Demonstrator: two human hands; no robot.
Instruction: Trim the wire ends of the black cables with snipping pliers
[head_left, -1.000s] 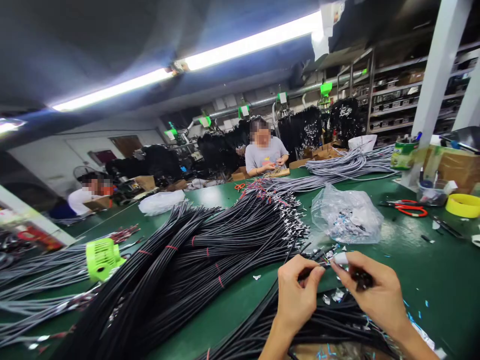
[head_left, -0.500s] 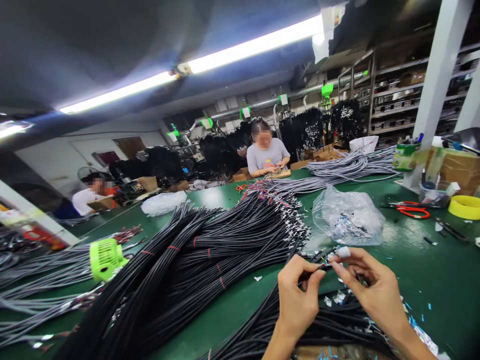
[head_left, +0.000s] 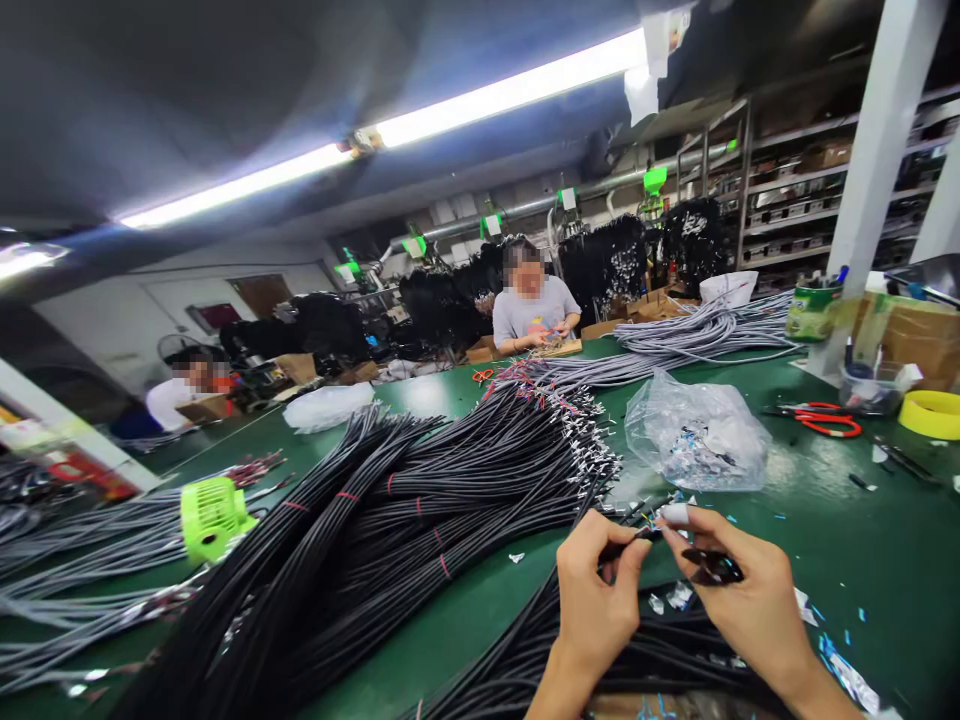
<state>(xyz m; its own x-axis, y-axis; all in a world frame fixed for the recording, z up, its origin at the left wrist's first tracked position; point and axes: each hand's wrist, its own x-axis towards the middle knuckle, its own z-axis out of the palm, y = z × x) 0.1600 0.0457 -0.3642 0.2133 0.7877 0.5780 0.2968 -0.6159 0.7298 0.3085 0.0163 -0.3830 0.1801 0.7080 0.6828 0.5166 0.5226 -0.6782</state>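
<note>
Fine fingertip work on black cable end

Head view: left hand [head_left: 600, 585] is pinching the black cable end [head_left: 646, 534] above the worktop [head_left: 487, 590], near its near edge; right hand [head_left: 750, 595], index wearing a white cover [head_left: 675, 514], is closing thumb and index at the thin wires, dark object [head_left: 712, 566] lying against its fingers. Clear bag [head_left: 697, 430] is sitting just beyond. Judging: wires are being handled singly, calling for steady left pinch, light right touch

black cable [head_left: 645, 534], coloured wires [head_left: 649, 521] bared, left hand [head_left: 600, 588] | dark object [head_left: 714, 567], right hand [head_left: 754, 590]
</note>
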